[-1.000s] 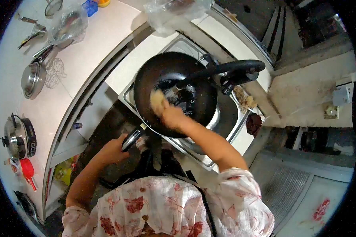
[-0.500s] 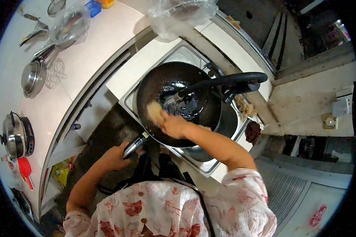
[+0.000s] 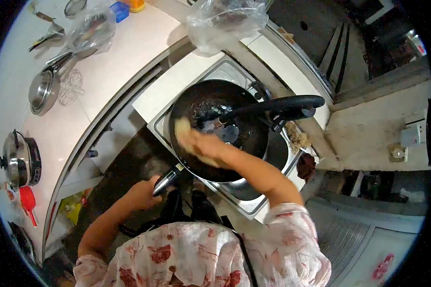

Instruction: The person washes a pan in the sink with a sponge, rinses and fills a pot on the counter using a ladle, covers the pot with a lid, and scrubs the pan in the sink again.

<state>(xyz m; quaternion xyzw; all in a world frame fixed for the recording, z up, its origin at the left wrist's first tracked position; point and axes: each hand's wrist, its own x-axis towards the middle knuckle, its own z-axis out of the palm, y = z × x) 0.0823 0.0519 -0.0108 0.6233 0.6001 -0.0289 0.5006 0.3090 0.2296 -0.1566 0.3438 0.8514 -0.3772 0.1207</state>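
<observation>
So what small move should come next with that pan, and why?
Probably sweep the pale pad around the inner wall of the pan: the right hand holds it there, and the left hand, at the handle, could steady the pan.

A single camera, worn on the person's head, looks forward and steeply down. The patterned shirt (image 3: 187, 251) fills the bottom edge, nearest the lens. Close by, around the middle, a dark wok (image 3: 250, 136) is seen from above, into its bowl. The very wide, round view bows the counter (image 3: 98, 88) into a curve at left, takes in a wall (image 3: 364, 136) at right, and darkens to black at the corners.
</observation>
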